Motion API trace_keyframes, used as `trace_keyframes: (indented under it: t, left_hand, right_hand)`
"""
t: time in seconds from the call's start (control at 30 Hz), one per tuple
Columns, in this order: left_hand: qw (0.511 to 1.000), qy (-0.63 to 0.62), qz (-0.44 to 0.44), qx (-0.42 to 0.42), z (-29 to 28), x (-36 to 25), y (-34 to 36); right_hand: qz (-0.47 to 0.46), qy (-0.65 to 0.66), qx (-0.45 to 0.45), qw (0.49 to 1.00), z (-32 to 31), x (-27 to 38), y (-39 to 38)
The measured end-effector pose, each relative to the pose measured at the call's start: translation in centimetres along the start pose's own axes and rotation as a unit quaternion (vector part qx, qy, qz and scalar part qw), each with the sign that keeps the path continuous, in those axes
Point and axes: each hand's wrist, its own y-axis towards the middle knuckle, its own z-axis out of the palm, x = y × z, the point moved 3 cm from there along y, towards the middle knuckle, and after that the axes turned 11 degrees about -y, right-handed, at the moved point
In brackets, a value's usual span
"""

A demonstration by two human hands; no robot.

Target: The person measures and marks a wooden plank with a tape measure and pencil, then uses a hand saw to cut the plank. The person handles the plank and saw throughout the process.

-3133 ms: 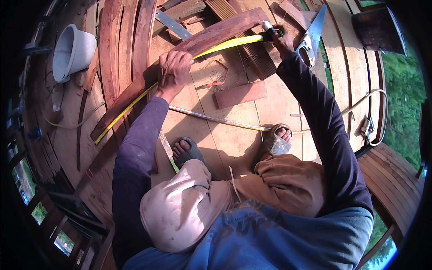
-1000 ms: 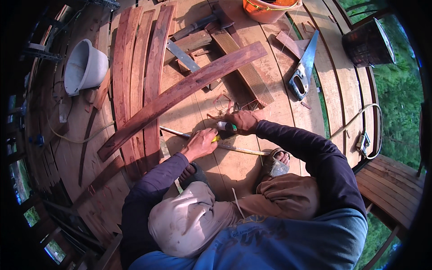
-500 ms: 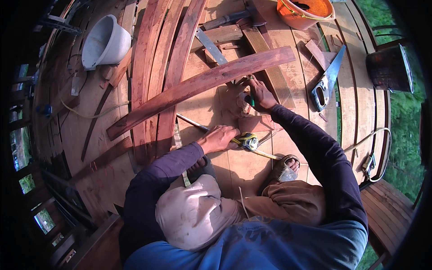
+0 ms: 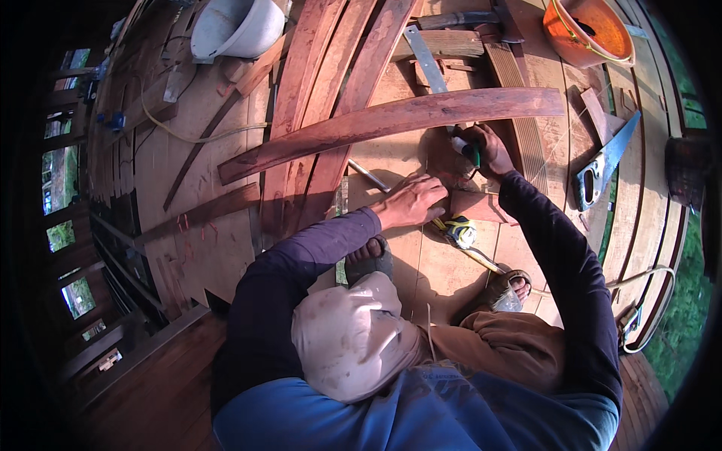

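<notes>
My right hand [image 4: 489, 152] is closed on a green-and-white object, too small to identify, just below the crossing reddish plank [image 4: 391, 114]. My left hand [image 4: 412, 198] is lower and left of it, fingers curled beside the yellow-and-silver tape measure [image 4: 459, 231]; what its fingertips hold, if anything, is hidden. A short reddish block [image 4: 482, 206] lies between the hands and the tape measure. A long pale rod [image 4: 368, 176] runs under my left hand toward my feet. The plank lies across several reddish boards [image 4: 323, 52], with a grey metal strip [image 4: 423, 56] beyond.
A handsaw [image 4: 608, 161] lies at right, near a dark container [image 4: 684, 171]. An orange bucket [image 4: 587, 30] and white basin [image 4: 236, 28] stand at the back. A hammer [image 4: 459, 19] lies among offcuts. A pale cord [image 4: 650, 267] loops at right beside the plank floor's open edge.
Earlier both hands held the plank with the tape stretched along it; the tape is now retracted, lying low by my left hand. My right hand has moved up below the plank. The view has shifted.
</notes>
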Motion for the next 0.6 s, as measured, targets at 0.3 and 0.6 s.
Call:
trace_keyframes:
  t: [0.3, 0.6]
  left_hand:
    - [0.948, 0.231, -0.057, -0.211, -10.9, 6.8, 3.6]
    - [0.976, 0.101, -0.106, -0.158, -9.4, 10.3, 4.1]
  right_hand:
    - [0.016, 0.043, -0.008, 0.999, 1.2, -2.0, -1.5]
    - [0.113, 0.114, 0.123, 0.979, 1.8, -4.8, -12.2]
